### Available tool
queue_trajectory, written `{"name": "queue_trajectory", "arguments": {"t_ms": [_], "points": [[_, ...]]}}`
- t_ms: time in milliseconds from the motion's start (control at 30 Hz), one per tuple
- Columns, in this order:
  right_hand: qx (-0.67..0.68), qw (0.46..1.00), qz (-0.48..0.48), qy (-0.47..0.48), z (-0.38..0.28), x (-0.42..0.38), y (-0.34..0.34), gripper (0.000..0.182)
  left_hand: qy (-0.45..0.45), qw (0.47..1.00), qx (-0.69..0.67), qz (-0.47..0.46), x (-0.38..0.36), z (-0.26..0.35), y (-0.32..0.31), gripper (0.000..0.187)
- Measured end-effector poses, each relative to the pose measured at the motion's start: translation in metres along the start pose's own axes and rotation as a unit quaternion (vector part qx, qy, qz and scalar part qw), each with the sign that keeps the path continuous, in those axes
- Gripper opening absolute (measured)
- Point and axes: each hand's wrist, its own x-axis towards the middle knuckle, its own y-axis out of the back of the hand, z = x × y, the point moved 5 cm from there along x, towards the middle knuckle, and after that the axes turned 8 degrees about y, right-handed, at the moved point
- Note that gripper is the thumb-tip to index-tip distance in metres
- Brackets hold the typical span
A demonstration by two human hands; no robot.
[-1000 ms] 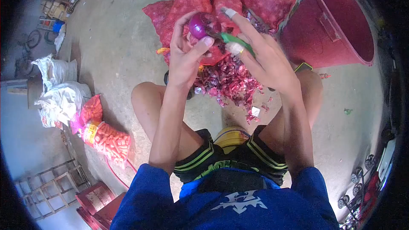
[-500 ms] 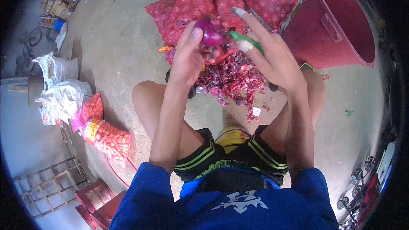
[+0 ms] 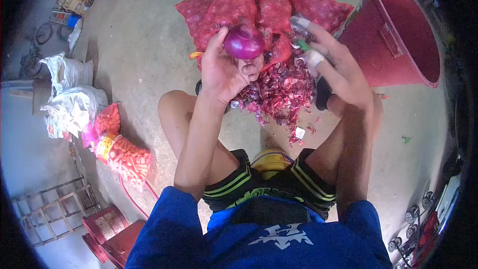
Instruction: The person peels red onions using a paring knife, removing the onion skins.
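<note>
A shiny purple onion (image 3: 244, 43) rests in my left hand (image 3: 222, 73), gripped between the thumb and curled fingers. To the right of it, apart from the onion, my right hand (image 3: 338, 65) is blurred by motion. White wraps cover some of its fingertips. It grips a small green-handled knife (image 3: 302, 45), mostly hidden by the fingers, with its blade too blurred to make out. Beneath both hands lies a pile of loose onion skins (image 3: 279, 92) on the floor. Just beyond are red mesh sacks of onions (image 3: 229, 7).
A large red tub (image 3: 373, 35) stands tilted at the right. On the left are white sacks (image 3: 79, 107) and a bag of carrots (image 3: 129, 157). A wooden rack (image 3: 55, 211) and red stools (image 3: 107, 224) are at lower left. Wheeled items (image 3: 413, 219) line the right edge.
My right hand has drawn away from the onion to the right, taking the green-handled knife with it. The onion in my left hand has turned and shows a smoother side.
</note>
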Motion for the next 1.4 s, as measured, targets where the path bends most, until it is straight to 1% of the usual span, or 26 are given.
{"name": "queue_trajectory", "arguments": {"t_ms": [33, 67, 100, 167, 233, 300, 433, 500, 633, 700, 733, 800, 833, 900, 933, 1000, 1033, 1067, 1100, 1133, 1167, 1200, 1233, 1300, 1367, 1400], "points": [[-0.033, 0.998, 0.011, 0.057, -0.013, 0.004, -0.011, 0.061, -0.014, 0.999, 0.014, 0.045, 0.000, 0.001, 0.001, 0.072], [-0.065, 0.991, 0.023, 0.112, -0.023, 0.007, -0.018, 0.059, -0.014, 0.999, 0.014, 0.045, 0.001, 0.001, 0.003, 0.072], [-0.066, 0.991, 0.023, 0.111, -0.024, 0.010, -0.024, 0.059, -0.010, 0.999, 0.032, 0.035, 0.003, 0.000, 0.003, 0.070], [-0.057, 0.983, 0.018, 0.171, -0.028, 0.011, -0.032, 0.058, -0.006, 0.998, 0.049, 0.024, 0.006, -0.004, 0.005, 0.067], [-0.089, 0.985, 0.007, 0.146, -0.024, 0.013, -0.034, 0.056, -0.016, 0.992, 0.113, 0.053, 0.004, -0.004, 0.000, 0.059], [-0.066, 0.969, 0.054, 0.233, -0.028, 0.017, -0.037, 0.056, -0.026, 0.991, 0.117, 0.052, 0.004, -0.006, -0.006, 0.056], [-0.137, 0.962, 0.050, 0.229, -0.021, 0.019, -0.034, 0.057, -0.042, 0.990, 0.119, 0.063, 0.005, -0.005, -0.005, 0.050], [-0.269, 0.936, 0.105, 0.202, -0.025, 0.020, -0.030, 0.059, -0.044, 0.988, 0.130, 0.070, 0.006, -0.005, -0.003, 0.049], [-0.259, 0.929, 0.158, 0.211, -0.026, 0.022, -0.028, 0.059, -0.044, 0.984, 0.153, 0.075, 0.008, -0.005, -0.004, 0.048], [-0.283, 0.938, 0.150, 0.132, -0.025, 0.022, -0.029, 0.047, -0.043, 0.985, 0.154, 0.069, 0.011, -0.004, -0.001, 0.050], [-0.284, 0.938, 0.150, 0.133, -0.022, 0.023, -0.031, 0.047, -0.040, 0.985, 0.156, 0.065, 0.012, -0.003, 0.000, 0.053], [-0.270, 0.920, 0.226, 0.174, -0.019, 0.023, -0.028, 0.058, -0.044, 0.981, 0.173, 0.075, 0.012, -0.003, -0.002, 0.052], [-0.271, 0.920, 0.225, 0.174, -0.020, 0.022, -0.027, 0.058, -0.045, 0.977, 0.189, 0.086, 0.011, -0.004, -0.003, 0.051], [-0.315, 0.913, 0.226, 0.127, -0.021, 0.021, -0.024, 0.041, -0.048, 0.976, 0.201, 0.068, 0.011, -0.003, -0.004, 0.046], [-0.316, 0.913, 0.225, 0.128, -0.018, 0.022, -0.022, 0.041, -0.050, 0.974, 0.214, 0.052, 0.011, -0.003, -0.005, 0.042], [-0.105, 0.910, 0.387, 0.107, 0.002, 0.017, 0.005, 0.043, -0.063, 0.972, 0.218, 0.058, 0.004, 0.001, -0.002, 0.040], [-0.142, 0.923, 0.348, 0.084, 0.007, 0.015, 0.017, 0.048, -0.075, 0.970, 0.222, 0.065, 0.001, 0.004, -0.001, 0.039], [-0.128, 0.948, 0.290, 0.012, 0.018, 0.014, 0.019, 0.052, -0.078, 0.970, 0.223, 0.065, -0.001, 0.007, -0.001, 0.039], [-0.113, 0.965, 0.230, -0.061, 0.023, 0.013, 0.015, 0.056, -0.121, 0.957, 0.254, 0.076, -0.003, 0.013, -0.004, 0.040], [-0.113, 0.965, 0.231, -0.060, 0.021, 0.010, 0.013, 0.056, -0.163, 0.941, 0.284, 0.086, -0.005, 0.018, -0.007, 0.043], [-0.111, 0.977, 0.177, -0.049, 0.018, 0.009, 0.004, 0.061, -0.162, 0.941, 0.285, 0.086, -0.004, 0.018, -0.009, 0.043], [-0.109, 0.986, 0.121, -0.038, 0.013, 0.009, -0.007, 0.066, -0.198, 0.937, 0.271, 0.094, -0.005, 0.021, -0.011, 0.048], [-0.108, 0.986, 0.120, -0.038, 0.010, 0.010, -0.012, 0.066, -0.235, 0.932, 0.256, 0.102, -0.007, 0.023, -0.011, 0.054], [-0.063, 0.990, 0.096, 0.087, -0.008, 0.013, -0.026, 0.073, -0.260, 0.921, 0.270, 0.109, -0.005, 0.025, -0.008, 0.058], [-0.060, 0.994, 0.066, 0.069, -0.014, 0.015, -0.030, 0.075, -0.282, 0.909, 0.284, 0.112, -0.005, 0.027, -0.007, 0.063], [-0.090, 0.989, 0.062, 0.102, -0.016, 0.017, -0.031, 0.077, -0.301, 0.891, 0.319, 0.113, -0.005, 0.029, -0.009, 0.066]]}}
